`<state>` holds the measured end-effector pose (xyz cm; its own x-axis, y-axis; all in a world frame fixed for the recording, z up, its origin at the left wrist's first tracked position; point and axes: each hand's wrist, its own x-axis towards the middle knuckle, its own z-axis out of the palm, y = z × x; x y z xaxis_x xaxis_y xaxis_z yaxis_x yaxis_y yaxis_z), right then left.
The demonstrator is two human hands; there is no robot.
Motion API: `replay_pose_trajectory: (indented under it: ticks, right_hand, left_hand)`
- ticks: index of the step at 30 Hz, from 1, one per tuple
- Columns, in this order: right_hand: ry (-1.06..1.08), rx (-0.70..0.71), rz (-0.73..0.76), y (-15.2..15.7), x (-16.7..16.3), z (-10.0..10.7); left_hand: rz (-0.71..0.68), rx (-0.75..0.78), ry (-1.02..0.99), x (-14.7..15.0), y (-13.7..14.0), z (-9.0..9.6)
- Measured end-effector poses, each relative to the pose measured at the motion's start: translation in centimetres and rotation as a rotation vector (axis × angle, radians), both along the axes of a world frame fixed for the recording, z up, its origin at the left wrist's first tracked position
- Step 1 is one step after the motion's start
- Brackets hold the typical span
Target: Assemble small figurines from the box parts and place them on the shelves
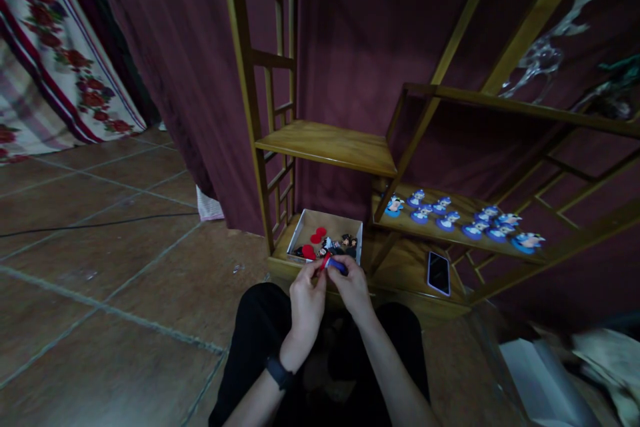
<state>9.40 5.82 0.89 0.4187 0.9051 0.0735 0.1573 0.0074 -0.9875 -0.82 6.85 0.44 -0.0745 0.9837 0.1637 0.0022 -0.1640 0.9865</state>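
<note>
Both my hands meet over the front edge of an open cardboard box (325,217). Between their fingertips is a small red and blue-purple figurine (337,266), partly covered by the fingers. My left hand (306,293), with a dark watch on its wrist, pinches the red end. My right hand (354,287) is closed around the blue-purple end. In the box lie several small figurines (330,245) with red, black and white parts, loosely heaped.
A wooden display rack (325,145) stands in front. Several blue and purple figurines (447,220) sit on its lower right shelf, with a phone (439,273) beneath. Clear glass ornaments (543,57) stand higher up. A cable (100,223) crosses the tiled floor at left.
</note>
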Motion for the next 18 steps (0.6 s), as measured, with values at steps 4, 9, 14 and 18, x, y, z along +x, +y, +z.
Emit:
replay_pose_trajectory:
  ticks: [4,9,14,18]
  right_hand:
    - [0.05,0.011,0.012,-0.1,0.3,0.0]
    - [0.081,-0.004,0.014,0.5,0.6,-1.1]
    - [0.128,-0.067,0.064,0.9,1.0,-1.8]
    - [0.154,-0.051,0.006,0.5,1.6,-1.9]
  left_hand:
    - [-0.005,-0.016,-0.066,0.2,-0.2,0.4]
    - [-0.03,-0.01,-0.038,0.5,0.5,-0.4]
    - [-0.106,-0.226,-0.321,0.4,2.4,-1.8]
    - [-0.204,-0.57,-0.608,-0.3,3.1,-2.3]
